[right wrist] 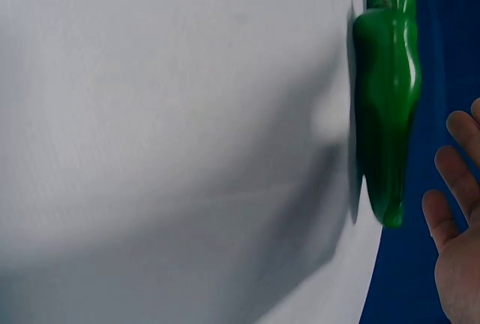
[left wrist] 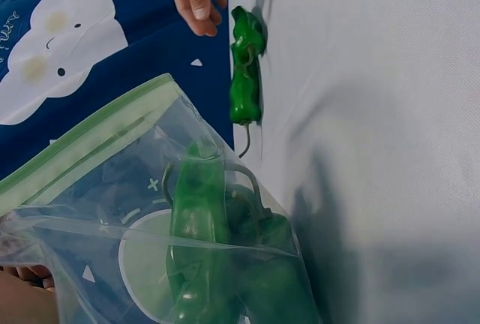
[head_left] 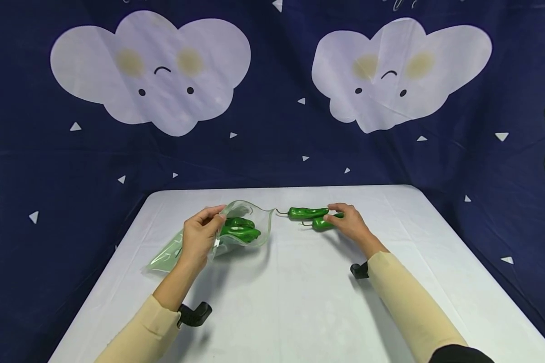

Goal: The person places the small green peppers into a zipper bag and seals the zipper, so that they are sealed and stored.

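My left hand (head_left: pixel 199 237) pinches the rim of a clear green zip bag (head_left: pixel 165 257), whose mouth gapes toward the right. Inside it lie several green peppers (head_left: pixel 241 233); the left wrist view shows them through the plastic (left wrist: pixel 199 226). Two more green chili peppers lie on the table to the right, one farther back (head_left: pixel 304 213) and one nearer (head_left: pixel 322 223), stems pointing left. Over their right ends hovers my right hand (head_left: pixel 353 222). In the right wrist view, its fingers (right wrist: pixel 457 178) are spread and apart from the pepper (right wrist: pixel 385 99).
A white cloth-covered table (head_left: pixel 290 302) lies under everything. Behind it hangs a dark blue curtain (head_left: pixel 272 161) printed with clouds and triangles, close to the table's back edge. Dark camera mounts sit at the left wrist (head_left: pixel 195 314) and right wrist (head_left: pixel 360 270).
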`<state>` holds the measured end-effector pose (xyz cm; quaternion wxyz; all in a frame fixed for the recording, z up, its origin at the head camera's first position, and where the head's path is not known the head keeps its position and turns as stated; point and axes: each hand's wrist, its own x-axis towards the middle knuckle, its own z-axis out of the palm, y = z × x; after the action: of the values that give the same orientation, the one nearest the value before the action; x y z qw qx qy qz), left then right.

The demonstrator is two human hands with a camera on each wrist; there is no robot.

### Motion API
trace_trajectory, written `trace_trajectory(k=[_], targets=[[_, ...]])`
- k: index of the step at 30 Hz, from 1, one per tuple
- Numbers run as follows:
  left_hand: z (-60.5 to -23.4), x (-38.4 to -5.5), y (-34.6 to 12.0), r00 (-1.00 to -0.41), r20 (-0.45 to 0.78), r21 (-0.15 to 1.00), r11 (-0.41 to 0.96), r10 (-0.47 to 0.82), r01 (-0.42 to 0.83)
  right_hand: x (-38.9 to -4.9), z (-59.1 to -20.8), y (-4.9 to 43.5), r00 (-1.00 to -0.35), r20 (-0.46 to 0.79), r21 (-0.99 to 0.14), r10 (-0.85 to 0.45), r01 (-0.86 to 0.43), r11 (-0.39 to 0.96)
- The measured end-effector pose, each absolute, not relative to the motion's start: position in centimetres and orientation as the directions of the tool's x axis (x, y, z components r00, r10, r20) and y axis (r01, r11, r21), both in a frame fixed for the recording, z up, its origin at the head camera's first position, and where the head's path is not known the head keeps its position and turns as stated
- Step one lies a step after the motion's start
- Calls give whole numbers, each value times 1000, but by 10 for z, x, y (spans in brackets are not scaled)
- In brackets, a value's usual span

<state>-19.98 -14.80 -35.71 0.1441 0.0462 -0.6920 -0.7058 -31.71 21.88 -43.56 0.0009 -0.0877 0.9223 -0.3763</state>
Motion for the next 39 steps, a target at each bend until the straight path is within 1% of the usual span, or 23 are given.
trace_trajectory(k=[12, 18, 25, 39], targets=[[-357, -196, -151, -957, 122, 992, 9, -264, 125, -326, -440, 240, -987, -3, -654, -159, -119, 747], [-358, -197, -151, -954, 138, 990, 6, -265, 141, -333, -441, 250, -989, -47, -674, -142, -74, 735], [-358, -196, -150, -956, 125, 992, 25, -267, 123, -342, -446, 260, -985, -97, -674, -145, -43, 738], [-358, -198, -148, -953, 141, 990, 16, -268, 142, -340, -452, 273, -977, -136, -711, -162, -18, 703]])
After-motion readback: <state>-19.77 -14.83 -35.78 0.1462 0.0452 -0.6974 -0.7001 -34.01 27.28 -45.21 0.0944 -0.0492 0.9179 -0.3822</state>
